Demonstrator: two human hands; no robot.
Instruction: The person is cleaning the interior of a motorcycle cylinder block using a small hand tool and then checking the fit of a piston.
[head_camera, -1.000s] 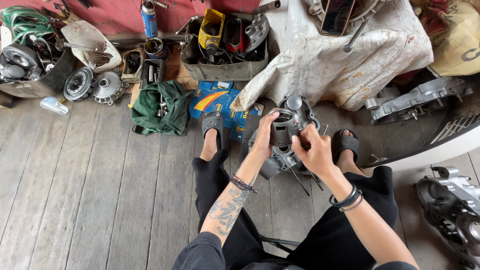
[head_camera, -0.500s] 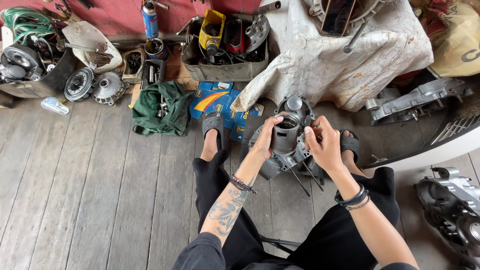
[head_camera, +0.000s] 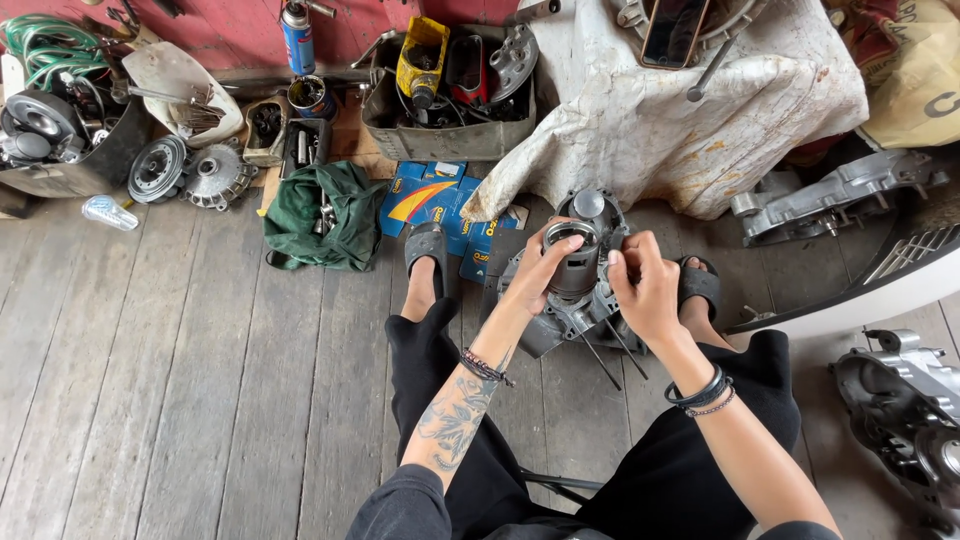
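Note:
A dark metal engine cylinder (head_camera: 574, 262) stands upright over a grey engine case (head_camera: 545, 325) that lies on the plank floor between my sandalled feet. My left hand (head_camera: 537, 272) grips the cylinder's left side, thumb near its top rim. My right hand (head_camera: 643, 288) holds its right side, fingertips pinched at the rim. Several long studs (head_camera: 600, 360) stick out from the case toward me. A round silver part (head_camera: 588, 204) sits just beyond the cylinder.
A green cloth with tools (head_camera: 322, 214) and blue cardboard boxes (head_camera: 436, 200) lie to the left. A metal bin of parts (head_camera: 450, 100) stands by the red wall. A draped white cloth (head_camera: 680, 120) is ahead; more engine cases (head_camera: 905, 420) sit at right.
Both hands have turned the cylinder upright and lowered it onto the engine case; the right hand moved from the cylinder's near side to its right rim.

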